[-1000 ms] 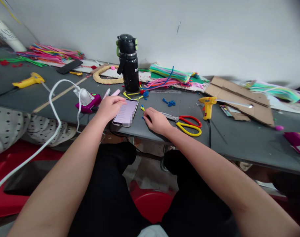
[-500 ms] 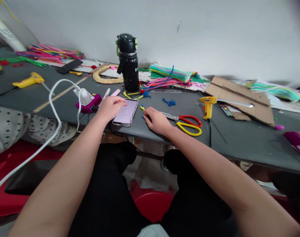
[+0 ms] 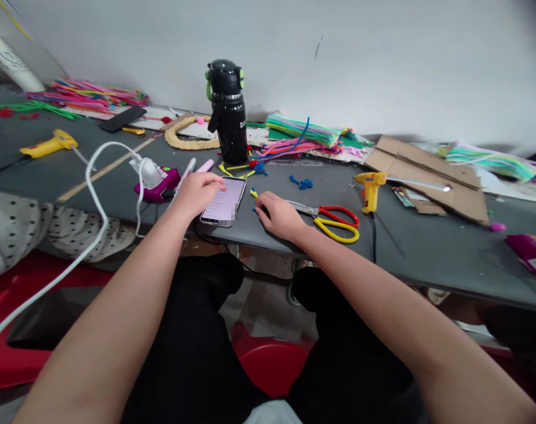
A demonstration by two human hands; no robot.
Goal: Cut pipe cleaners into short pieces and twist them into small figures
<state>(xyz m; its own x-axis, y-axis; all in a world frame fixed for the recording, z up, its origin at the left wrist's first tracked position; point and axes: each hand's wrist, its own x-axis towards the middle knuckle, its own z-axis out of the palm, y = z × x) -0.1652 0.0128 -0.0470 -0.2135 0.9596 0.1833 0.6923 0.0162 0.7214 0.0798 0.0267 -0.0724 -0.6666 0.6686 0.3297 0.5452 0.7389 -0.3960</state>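
My left hand [image 3: 200, 193] is over the left edge of a lit phone [image 3: 226, 200] lying on the table, its fingers stretched out across the screen. To the right, my right hand [image 3: 279, 215] rests on the tabletop with fingers curled down. Whatever is under those fingers is hidden. A small yellow piece [image 3: 253, 192] lies by its knuckles, and a bit of blue shows at its fingertips. Just beyond this hand lie scissors [image 3: 338, 222] with one red and one yellow handle, their blades partly behind it. Small twisted blue pieces [image 3: 301, 182] lie farther back.
A black bottle [image 3: 230, 118] stands behind the phone. Left are a purple power strip [image 3: 164, 187] with a white cable and another yellow glue gun [image 3: 49, 146]. Right are a yellow glue gun [image 3: 371, 191] and cardboard [image 3: 426, 171]. Pipe cleaner bundles [image 3: 303, 131] line the wall.
Both hands stay in place at the phone and the tabletop. The view has shifted very slightly. At the far left, a hand seen half a second ago near a yellow handle is gone.
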